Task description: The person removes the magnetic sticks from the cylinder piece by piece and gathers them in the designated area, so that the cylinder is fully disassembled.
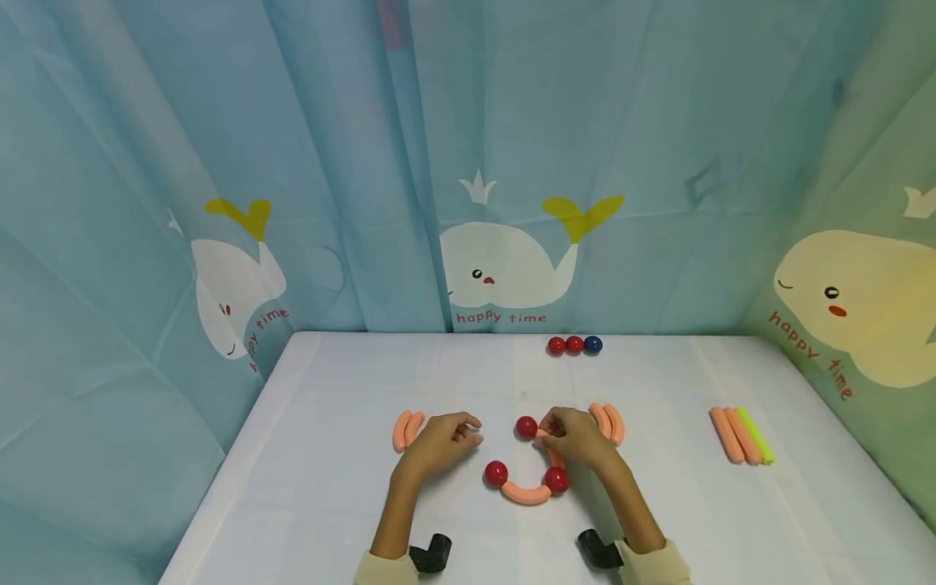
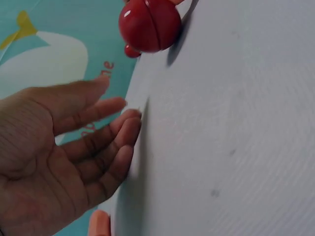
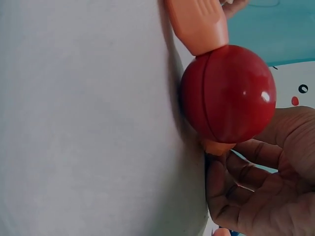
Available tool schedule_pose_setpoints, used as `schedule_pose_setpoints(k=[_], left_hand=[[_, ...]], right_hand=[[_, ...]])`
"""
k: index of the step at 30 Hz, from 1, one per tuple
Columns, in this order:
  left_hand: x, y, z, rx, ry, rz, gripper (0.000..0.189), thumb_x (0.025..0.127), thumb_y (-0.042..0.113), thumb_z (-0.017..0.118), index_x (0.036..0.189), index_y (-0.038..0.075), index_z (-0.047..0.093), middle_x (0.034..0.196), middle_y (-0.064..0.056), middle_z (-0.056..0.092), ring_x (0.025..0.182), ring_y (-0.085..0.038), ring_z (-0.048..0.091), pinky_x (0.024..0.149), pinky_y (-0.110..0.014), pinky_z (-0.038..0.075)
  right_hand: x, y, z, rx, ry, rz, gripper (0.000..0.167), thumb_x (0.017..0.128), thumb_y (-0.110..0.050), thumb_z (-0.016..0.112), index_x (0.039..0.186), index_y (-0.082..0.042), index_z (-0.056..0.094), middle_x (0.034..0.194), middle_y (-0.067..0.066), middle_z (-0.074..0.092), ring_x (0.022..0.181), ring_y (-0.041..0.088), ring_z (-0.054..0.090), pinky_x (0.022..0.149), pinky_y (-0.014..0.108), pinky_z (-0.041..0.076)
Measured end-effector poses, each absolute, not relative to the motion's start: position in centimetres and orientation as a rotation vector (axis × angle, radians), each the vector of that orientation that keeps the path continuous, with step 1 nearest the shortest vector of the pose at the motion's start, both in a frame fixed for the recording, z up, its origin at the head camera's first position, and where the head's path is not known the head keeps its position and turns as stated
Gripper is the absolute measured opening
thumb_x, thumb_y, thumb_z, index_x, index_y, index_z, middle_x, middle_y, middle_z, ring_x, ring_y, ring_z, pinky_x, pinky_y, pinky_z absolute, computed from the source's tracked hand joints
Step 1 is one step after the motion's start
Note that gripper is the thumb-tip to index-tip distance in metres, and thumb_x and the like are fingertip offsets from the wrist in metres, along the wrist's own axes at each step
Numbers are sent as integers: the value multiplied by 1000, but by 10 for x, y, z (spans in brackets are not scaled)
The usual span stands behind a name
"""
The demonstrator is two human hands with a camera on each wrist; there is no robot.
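Three red balls and two curved orange sticks form a partly open chain on the white table. My right hand (image 1: 576,437) pinches the upper curved stick (image 1: 557,457), close to the top red ball (image 1: 526,428). In the right wrist view a red ball (image 3: 229,93) stands in front and hides part of this grip. The lower curved stick (image 1: 526,494) joins the right red ball (image 1: 556,480) to the left red ball (image 1: 496,474). My left hand (image 1: 441,443) holds nothing, fingers loosely bent, to the left of the chain; in the left wrist view its palm (image 2: 54,167) shows.
Two curved orange sticks (image 1: 402,431) lie beside the left hand, two more (image 1: 613,424) beyond the right hand. Two red balls and a blue ball (image 1: 593,345) line the back edge. Straight orange sticks (image 1: 725,436) and a green stick (image 1: 755,435) lie at right. A whale-print curtain (image 1: 351,162) surrounds the table.
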State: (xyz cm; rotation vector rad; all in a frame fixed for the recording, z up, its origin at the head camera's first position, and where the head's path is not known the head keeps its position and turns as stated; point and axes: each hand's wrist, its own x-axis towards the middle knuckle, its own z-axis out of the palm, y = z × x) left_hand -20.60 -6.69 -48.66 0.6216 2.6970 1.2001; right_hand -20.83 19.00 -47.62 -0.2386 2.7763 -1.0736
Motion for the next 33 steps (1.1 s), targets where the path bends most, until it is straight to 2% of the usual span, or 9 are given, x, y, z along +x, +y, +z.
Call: schedule_pose_setpoints(k=[11,20,25,33], left_hand=[[-204,-55,-488,477,2721,1182,23,90,19,68,107,3,69,78,1,63,69,-7,51,64,-23,44],[-207,-51,-482,458,2745,1104,26,91,22,68,109,4,68,74,2,58,67,-9,49,62,-24,42],[-214,-44,-478,552,2696,1082,26,91,21,68,111,5,68,73,3,58,65,-6,49,61,-22,42],[-233,-26,-480,704,2632,1059,34,90,20,71,120,6,64,86,0,60,72,-4,49,67,-20,44]], right_hand=[[-204,191,-477,-236,2778,-1045,13,85,-12,74,87,-6,63,78,1,58,73,13,52,62,22,44],[-201,188,-473,-153,2777,-1013,12,85,-11,74,88,-6,63,77,2,58,74,14,52,63,25,45],[-201,190,-473,-135,2768,-1042,12,85,-10,74,89,-6,63,77,2,57,74,15,51,62,25,45],[-204,190,-477,-181,2780,-1080,10,85,-9,73,89,-6,65,78,2,59,75,13,52,63,24,46]])
